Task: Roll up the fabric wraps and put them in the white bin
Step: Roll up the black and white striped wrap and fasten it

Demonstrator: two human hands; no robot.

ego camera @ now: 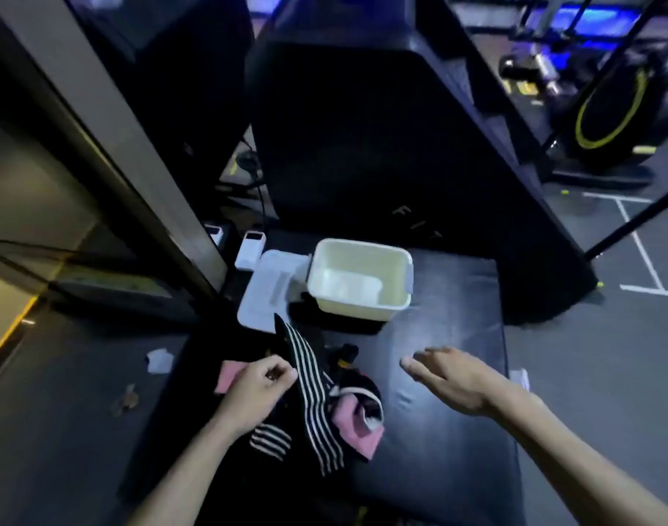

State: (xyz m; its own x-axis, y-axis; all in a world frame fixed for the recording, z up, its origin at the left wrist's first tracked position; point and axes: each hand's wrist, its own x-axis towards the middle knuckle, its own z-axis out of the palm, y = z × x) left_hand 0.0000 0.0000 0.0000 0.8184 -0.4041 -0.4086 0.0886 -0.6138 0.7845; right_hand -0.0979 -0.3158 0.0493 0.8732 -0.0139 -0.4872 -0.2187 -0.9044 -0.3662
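Left hand (254,389): your fingers pinch the striped wrap (313,389).
Right hand (450,377): your fingers are straight, holding nothing.
White bin (404,275): far, on the worktop (457,373).

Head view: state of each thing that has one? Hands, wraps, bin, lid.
left hand: fingers curled, pinching the striped wrap
right hand: open, fingers straight, holding nothing, above the mat
striped wrap: unrolled, one end lifted
pink wrap: unrolled, bunched in the pile
white bin: upright, open, no wraps inside
lid: off, flat beside the bin
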